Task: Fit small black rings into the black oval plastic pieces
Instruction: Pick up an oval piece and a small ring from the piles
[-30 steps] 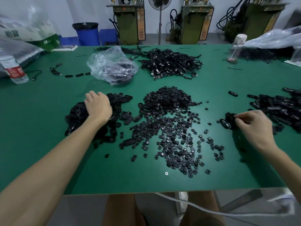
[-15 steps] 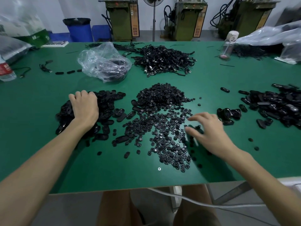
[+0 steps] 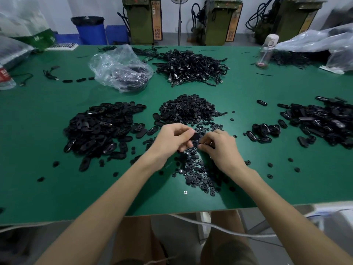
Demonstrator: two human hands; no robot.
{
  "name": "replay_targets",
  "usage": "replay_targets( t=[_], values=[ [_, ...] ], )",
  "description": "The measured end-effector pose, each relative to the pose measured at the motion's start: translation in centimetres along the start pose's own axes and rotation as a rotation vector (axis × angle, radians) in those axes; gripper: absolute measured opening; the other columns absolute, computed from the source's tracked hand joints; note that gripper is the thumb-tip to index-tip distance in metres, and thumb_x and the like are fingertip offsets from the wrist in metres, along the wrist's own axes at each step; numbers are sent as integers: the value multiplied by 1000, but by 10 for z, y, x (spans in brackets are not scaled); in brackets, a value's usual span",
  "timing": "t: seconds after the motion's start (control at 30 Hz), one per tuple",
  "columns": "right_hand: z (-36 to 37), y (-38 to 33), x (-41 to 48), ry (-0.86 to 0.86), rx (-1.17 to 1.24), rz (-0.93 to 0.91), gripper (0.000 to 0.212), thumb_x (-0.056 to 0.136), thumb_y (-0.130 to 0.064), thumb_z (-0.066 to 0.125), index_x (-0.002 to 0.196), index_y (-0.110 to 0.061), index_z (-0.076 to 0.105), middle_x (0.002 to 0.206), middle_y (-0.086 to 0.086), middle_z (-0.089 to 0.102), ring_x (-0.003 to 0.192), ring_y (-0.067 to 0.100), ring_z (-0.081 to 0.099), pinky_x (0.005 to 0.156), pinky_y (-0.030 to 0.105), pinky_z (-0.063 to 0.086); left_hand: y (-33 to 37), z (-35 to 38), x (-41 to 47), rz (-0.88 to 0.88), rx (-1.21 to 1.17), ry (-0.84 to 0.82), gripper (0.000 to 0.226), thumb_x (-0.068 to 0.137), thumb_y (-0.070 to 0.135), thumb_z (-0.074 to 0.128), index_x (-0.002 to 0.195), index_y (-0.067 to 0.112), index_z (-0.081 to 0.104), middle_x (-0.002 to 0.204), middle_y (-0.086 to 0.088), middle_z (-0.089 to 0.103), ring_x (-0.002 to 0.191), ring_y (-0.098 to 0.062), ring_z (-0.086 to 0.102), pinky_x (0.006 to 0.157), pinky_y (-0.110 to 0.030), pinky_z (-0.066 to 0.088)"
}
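Note:
Over the middle of the green table, my left hand pinches a black oval piece between thumb and fingers. My right hand is close beside it, fingertips curled on a small black ring that is mostly hidden. Under both hands lies a spread of small black rings. A heap of empty oval pieces lies to the left. Another heap of oval pieces lies to the right, with a small cluster near it.
A pile of black cables and a clear plastic bag lie further back. A clear bottle stands at the back right, another bottle at the far left edge. Plastic bags and green machines stand beyond the table.
My left hand left the left heap and came to the centre with an oval piece. My right hand moved from the right cluster across the rings and met the left hand.

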State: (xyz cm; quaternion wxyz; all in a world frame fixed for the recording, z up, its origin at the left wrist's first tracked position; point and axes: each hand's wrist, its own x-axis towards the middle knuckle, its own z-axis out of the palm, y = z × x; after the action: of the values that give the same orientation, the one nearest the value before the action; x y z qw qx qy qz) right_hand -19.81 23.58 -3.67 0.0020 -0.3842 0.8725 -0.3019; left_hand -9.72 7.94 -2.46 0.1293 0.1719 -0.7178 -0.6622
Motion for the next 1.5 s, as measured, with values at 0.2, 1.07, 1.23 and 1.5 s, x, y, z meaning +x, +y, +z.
replay_targets(
  t=[0.2,1.07,1.23,1.5],
  values=[
    [4,-6,3,114,206,87,5,93,-22,77,96,-18,77,99,2,69,91,16,64,89,32,51,-9,14,4,-55,-322,73,16,102,10,65,112,-2,69,95,-15,76,88,-21,76,76,-24,59],
    [5,-7,-2,292,755,152,12,97,-15,70,102,-22,79,90,-5,78,91,17,73,88,34,59,-23,17,2,48,-337,172,26,100,-8,57,117,3,74,117,-16,74,101,-26,77,94,-30,59],
    [15,-9,-6,228,869,143,16,95,-11,72,106,-20,78,91,-2,79,89,18,74,80,24,58,-22,18,0,56,-384,160,27,99,-12,56,121,-3,70,114,-13,76,104,-24,76,91,-27,59],
    [19,-6,-3,221,918,202,6,92,-14,77,99,-15,78,91,1,79,90,21,74,81,28,59,-21,17,-3,81,-391,81,34,98,-11,59,129,2,67,123,-10,75,115,-23,72,95,-29,58]
  ],
)
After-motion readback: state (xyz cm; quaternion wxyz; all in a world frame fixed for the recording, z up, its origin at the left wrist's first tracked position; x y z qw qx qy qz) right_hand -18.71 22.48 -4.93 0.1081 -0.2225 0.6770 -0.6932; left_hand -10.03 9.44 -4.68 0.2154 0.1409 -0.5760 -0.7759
